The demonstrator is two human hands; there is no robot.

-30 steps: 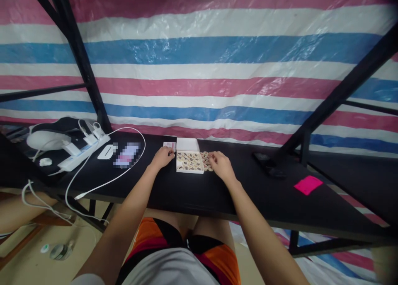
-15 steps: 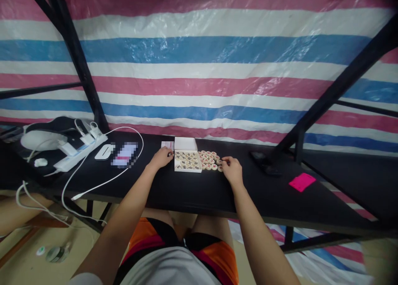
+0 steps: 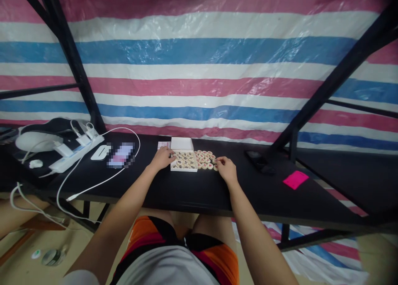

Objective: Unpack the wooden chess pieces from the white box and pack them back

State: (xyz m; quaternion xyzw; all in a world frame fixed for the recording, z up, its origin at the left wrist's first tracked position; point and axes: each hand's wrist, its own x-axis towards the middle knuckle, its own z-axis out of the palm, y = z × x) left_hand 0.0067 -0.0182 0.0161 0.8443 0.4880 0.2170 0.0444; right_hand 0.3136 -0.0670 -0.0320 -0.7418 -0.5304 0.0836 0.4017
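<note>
A small white box [image 3: 183, 164] filled with round wooden chess pieces sits on the black table [image 3: 192, 189], its lid [image 3: 182, 143] lying just behind it. Several loose round chess pieces [image 3: 205, 158] lie in rows to the right of the box. My left hand [image 3: 162, 157] rests against the box's left side with fingers curled on its edge. My right hand [image 3: 226, 169] is at the right end of the loose pieces, fingertips pinched on one piece.
A white power strip [image 3: 74, 151] with chargers and trailing cables, a white mouse [image 3: 100, 152] and a phone [image 3: 120, 155] lie at the left. A dark phone [image 3: 257, 160] and a pink note [image 3: 295, 179] lie at the right. Black frame bars stand in front of the striped tarp.
My right hand drew back from beside the box to the right end of the loose pieces, uncovering the rows of pieces. My left hand stayed on the box.
</note>
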